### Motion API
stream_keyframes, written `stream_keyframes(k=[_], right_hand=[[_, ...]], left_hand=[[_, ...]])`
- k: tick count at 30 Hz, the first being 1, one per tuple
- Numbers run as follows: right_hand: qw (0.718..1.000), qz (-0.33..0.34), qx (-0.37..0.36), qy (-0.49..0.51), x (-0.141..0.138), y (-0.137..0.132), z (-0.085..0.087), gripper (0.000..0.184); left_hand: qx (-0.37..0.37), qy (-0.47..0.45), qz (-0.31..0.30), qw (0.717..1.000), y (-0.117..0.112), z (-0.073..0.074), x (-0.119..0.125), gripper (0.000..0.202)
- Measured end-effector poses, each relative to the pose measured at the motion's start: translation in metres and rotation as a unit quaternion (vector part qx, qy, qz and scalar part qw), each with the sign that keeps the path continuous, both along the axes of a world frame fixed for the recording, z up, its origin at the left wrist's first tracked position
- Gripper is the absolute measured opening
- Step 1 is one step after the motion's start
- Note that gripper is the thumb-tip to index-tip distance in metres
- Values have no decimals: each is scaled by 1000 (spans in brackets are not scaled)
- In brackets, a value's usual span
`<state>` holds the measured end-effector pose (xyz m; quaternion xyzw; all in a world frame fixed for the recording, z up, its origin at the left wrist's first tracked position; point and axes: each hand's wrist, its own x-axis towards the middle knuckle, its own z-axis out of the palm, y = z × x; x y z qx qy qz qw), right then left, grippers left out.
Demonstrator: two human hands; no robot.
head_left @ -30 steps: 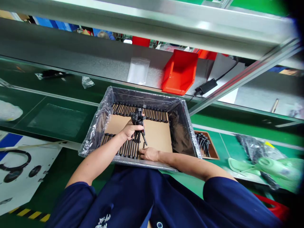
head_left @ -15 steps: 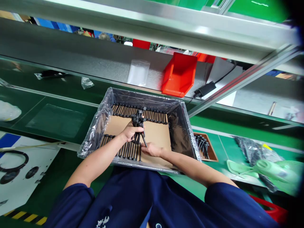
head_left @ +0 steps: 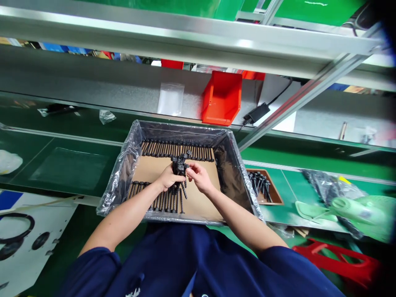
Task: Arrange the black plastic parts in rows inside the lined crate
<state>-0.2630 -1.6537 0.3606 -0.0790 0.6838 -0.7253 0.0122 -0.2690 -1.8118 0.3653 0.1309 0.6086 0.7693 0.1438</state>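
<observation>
My left hand (head_left: pixel 169 178) is closed round a bundle of black bolt-like rods (head_left: pixel 180 165), their thick heads up and thin shafts pointing down. The fingers of my right hand (head_left: pixel 199 177) are pinched at the bundle's right side, on one of the rods. Both hands are over a plastic-lined box (head_left: pixel 238 165) with a cardboard sheet (head_left: pixel 154 167) inside. Across the far side of the sheet lies a row of the same rods (head_left: pixel 173 149). A nearer row (head_left: pixel 163 202) lies partly under my left hand and forearm.
Right of the box, a brown tray (head_left: pixel 276 196) holds more loose rods. A red bin (head_left: pixel 222 99), a clear bag (head_left: pixel 170 99) and a black power adapter (head_left: pixel 258 113) sit on the shelf ahead. A green fan (head_left: pixel 355 216) lies at the right, and a metal post (head_left: pixel 297 99) slants upward.
My right hand has risen from the right end of the near row to the heads of the bundle. My left hand keeps its hold on the bundle. The camera view has shifted slightly.
</observation>
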Motion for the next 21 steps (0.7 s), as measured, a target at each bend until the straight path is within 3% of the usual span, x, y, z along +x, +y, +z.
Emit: stream_keyframes(k=[7,14,21], right_hand=[[998,-28,21,44,1,2,3,37],[992,-94,1,83,-10,5,9,36],[985,-128,20,114,-15,16,23,40]], left_hand=[[-11,10,-10,1000,5,-2,2,43],[-25,-12,6,1000,5,-1,4,32],[25,-52,9,998,3,1,2,31]])
